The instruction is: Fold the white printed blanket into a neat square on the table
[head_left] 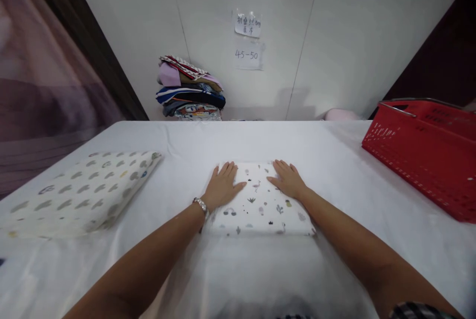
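Note:
A folded white cloth point(256, 210) printed with flamingos, cacti and rainbows lies flat in front of me on the white-covered table. My left hand point(223, 186) rests palm down on its far left corner, fingers stretched out. On the far right corner lies my right hand point(288, 179), also flat with the fingers extended. Both thumbs point inward across the print. Nothing is gripped by either hand. Farther left sits another folded cloth point(85, 185), cream with grey cloud-like shapes, apart from my hands.
A red plastic basket point(424, 150) with a metal handle stands at the right. Behind the far table edge point(275, 128) rises a stack of folded fabrics point(191, 93). Handwritten paper signs point(248, 55) hang on the wall. A sheer pinkish curtain point(40, 71) hangs at left.

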